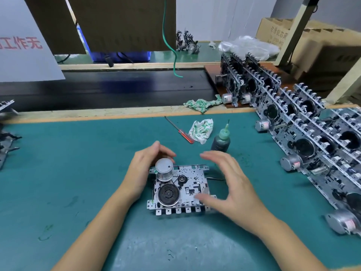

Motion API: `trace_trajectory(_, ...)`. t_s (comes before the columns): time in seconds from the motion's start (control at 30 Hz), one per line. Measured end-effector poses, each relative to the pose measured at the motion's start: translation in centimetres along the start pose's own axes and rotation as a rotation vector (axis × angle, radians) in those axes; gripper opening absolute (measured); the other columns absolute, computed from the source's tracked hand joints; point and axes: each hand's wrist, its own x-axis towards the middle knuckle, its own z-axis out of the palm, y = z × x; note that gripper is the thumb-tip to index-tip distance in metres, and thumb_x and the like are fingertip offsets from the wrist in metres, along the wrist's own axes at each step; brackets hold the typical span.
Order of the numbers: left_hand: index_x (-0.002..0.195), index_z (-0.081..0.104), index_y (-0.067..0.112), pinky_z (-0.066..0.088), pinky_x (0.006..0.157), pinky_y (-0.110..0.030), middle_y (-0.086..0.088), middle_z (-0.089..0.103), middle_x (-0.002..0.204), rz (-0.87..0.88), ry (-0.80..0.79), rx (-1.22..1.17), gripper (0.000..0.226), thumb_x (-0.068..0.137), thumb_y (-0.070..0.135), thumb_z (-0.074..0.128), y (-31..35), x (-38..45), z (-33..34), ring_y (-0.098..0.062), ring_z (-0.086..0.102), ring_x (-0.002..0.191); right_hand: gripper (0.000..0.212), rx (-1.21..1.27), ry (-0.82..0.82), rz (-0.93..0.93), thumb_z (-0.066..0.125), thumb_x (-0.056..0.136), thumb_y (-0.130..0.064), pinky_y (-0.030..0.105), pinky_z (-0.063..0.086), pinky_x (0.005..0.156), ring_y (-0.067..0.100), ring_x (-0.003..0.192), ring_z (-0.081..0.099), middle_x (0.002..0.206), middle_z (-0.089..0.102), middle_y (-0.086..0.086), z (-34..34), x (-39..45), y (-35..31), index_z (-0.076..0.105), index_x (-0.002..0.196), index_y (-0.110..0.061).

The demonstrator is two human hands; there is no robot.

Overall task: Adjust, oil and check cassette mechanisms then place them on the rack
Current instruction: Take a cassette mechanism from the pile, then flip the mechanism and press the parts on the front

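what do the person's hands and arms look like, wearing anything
Both are bare: the left hand and right hand have no gloves, rings or watch that can be seen, and both forearms are uncovered down to the bottom of the frame, with no sleeve in view. The right hand is slightly blurred.
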Motion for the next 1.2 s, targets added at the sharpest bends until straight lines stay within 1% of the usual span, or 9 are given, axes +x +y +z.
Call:
trace_trajectory(0.13, 0.067, 0.069, 0.007, 0.046, 0.075, -0.022, -0.009, 0.069, 0.075, 0.088, -0.086, 0.060, 0.052, 0.084, 0.050, 0.045, -0.2, -0.1, 0.1, -0.016, 0.062, 0.074, 0.127, -0.489, -0.378, -0.164, 0.063, 0.055, -0.079, 0.011, -0.011, 0.109, -0.004, 0.139, 0.003, 0.155, 0.009, -0.016, -0.5, 2.1, -0.8, -0.003, 0.151, -0.027)
trace_trajectory(0.27, 0.065, 0.068, 0.007, 0.045, 0.077, -0.025, -0.014, 0.066, 0.076, 0.133, -0.101, 0.080, 0.049, 0.084, 0.047, 0.046, 0.2, -0.2, 0.2, -0.021, 0.061, 0.076, 0.109, -0.712, -0.390, -0.173, 0.074, 0.056, -0.066, 0.033, 0.035, 0.100, 0.018, 0.122, 0.041, 0.130, 0.044, -0.002, 0.3, 3.9, -2.0, 0.030, 0.141, -0.014)
trace_trajectory(0.4, 0.075, 0.073, 0.008, 0.047, 0.075, -0.025, -0.007, 0.071, 0.078, -0.003, -0.053, -0.093, 0.056, 0.080, 0.056, 0.043, 0.2, -0.1, 0.1, -0.018, 0.063, 0.077, 0.082, -0.771, -0.411, -0.239, 0.071, 0.053, -0.071, 0.031, 0.038, 0.069, 0.020, 0.095, 0.058, 0.106, 0.058, -0.006, -0.4, 4.9, -2.8, 0.048, 0.114, -0.021)
trace_trajectory(0.6, 0.103, 0.074, 0.009, 0.036, 0.106, -0.050, -0.028, 0.053, 0.130, -0.383, -0.313, -0.542, 0.097, 0.054, 0.089, 0.049, 0.9, -0.6, -0.7, -0.041, 0.051, 0.121, 0.034, 0.717, -0.642, 0.009, 0.074, 0.071, -0.039, 0.008, 0.046, 0.083, -0.014, 0.097, 0.058, 0.102, 0.066, -0.011, -0.1, 3.6, -3.8, 0.067, 0.099, -0.020)
trace_trajectory(0.7, 0.126, 0.063, 0.016, 0.007, 0.076, -0.033, -0.019, 0.019, 0.128, -0.482, -0.378, -0.733, 0.116, 0.047, 0.098, 0.044, 1.5, -1.2, 0.5, -0.015, 0.003, 0.097, 0.038, 1.023, -0.664, 0.050, 0.062, 0.082, -0.047, 0.010, 0.042, 0.093, -0.013, 0.105, 0.054, 0.112, 0.051, -0.003, 1.7, 3.3, -4.1, 0.065, 0.108, -0.019)
trace_trajectory(0.77, 0.143, 0.041, 0.010, 0.030, 0.093, -0.039, -0.026, 0.034, 0.134, -0.376, -0.464, -0.944, 0.115, 0.063, 0.092, 0.038, 1.4, -1.1, 0.7, -0.013, 0.035, 0.109, 0.041, 1.042, -0.624, 0.098, 0.072, 0.070, -0.055, 0.016, 0.046, 0.089, 0.000, 0.099, 0.060, 0.102, 0.061, -0.005, 1.9, 3.7, -3.9, 0.071, 0.097, -0.023)
trace_trajectory(0.87, 0.146, 0.031, 0.001, 0.015, 0.115, -0.051, -0.024, 0.044, 0.141, -0.288, -0.596, -1.119, 0.107, 0.075, 0.081, 0.033, 1.6, -1.0, 0.2, -0.035, 0.036, 0.135, 0.006, 0.727, -0.394, 0.045, 0.075, 0.068, -0.033, 0.007, 0.043, 0.070, -0.008, 0.072, 0.059, 0.073, 0.069, -0.018, 1.6, 4.1, -3.0, 0.074, 0.073, -0.036)
trace_trajectory(1.0, 0.141, 0.042, 0.002, 0.023, 0.112, -0.053, -0.022, 0.046, 0.141, -0.305, -0.551, -1.075, 0.092, 0.085, 0.073, 0.023, 1.0, -0.2, -0.9, -0.036, 0.043, 0.131, 0.012, 0.214, 0.051, -0.010, 0.074, 0.074, -0.044, 0.009, 0.046, 0.067, 0.001, 0.071, 0.063, 0.074, 0.068, -0.015, -1.7, 3.8, -0.8, 0.070, 0.070, -0.033)
trace_trajectory(1.2, 0.139, 0.043, 0.001, 0.030, 0.111, -0.052, -0.024, 0.041, 0.144, -0.396, -0.421, -1.011, 0.091, 0.087, 0.074, 0.025, -0.2, 0.5, -1.2, -0.036, 0.037, 0.136, 0.019, -0.470, -0.262, 0.096, 0.063, 0.073, -0.053, 0.022, 0.041, 0.075, -0.002, 0.089, 0.044, 0.085, 0.051, -0.019, -2.9, 3.3, 2.2, 0.051, 0.084, -0.044)
